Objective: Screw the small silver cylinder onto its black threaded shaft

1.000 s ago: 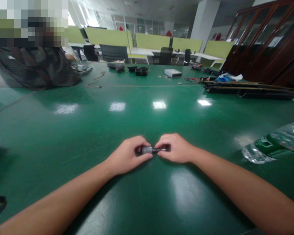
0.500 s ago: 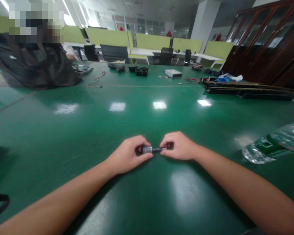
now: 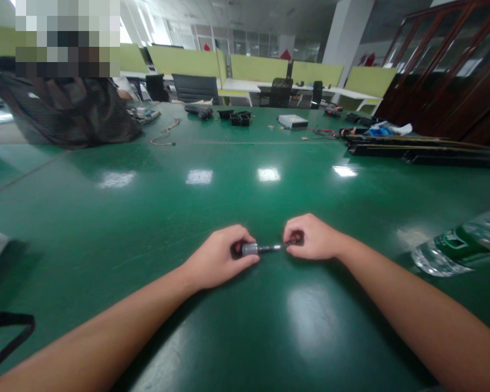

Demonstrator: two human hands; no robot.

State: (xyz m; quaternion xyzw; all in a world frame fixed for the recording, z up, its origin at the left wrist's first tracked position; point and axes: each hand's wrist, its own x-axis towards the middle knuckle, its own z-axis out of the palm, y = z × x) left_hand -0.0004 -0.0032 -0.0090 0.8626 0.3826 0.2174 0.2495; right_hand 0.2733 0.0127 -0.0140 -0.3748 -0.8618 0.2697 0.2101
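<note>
Near the middle of the green table (image 3: 228,204), my left hand (image 3: 224,257) grips a small cylinder (image 3: 250,249) between thumb and fingers. The cylinder is grey, and a thin dark shaft with a shiny silver tip (image 3: 276,247) points right from it. Just right of that tip, with a small gap between, my right hand (image 3: 310,238) is closed in a pinch. A small dark piece seems to show at its fingertips, too small and blurred to name.
A clear plastic bottle with a green label (image 3: 457,245) lies at the right. A large dark bag (image 3: 77,111) stands at the back left. Along the far side are a white box (image 3: 293,121), a cable (image 3: 165,133), black parts (image 3: 240,118) and long black strips (image 3: 424,149).
My right hand has moved right, away from the shaft, and the silver tip is now uncovered. My left hand still holds the cylinder. The view has shifted slightly.
</note>
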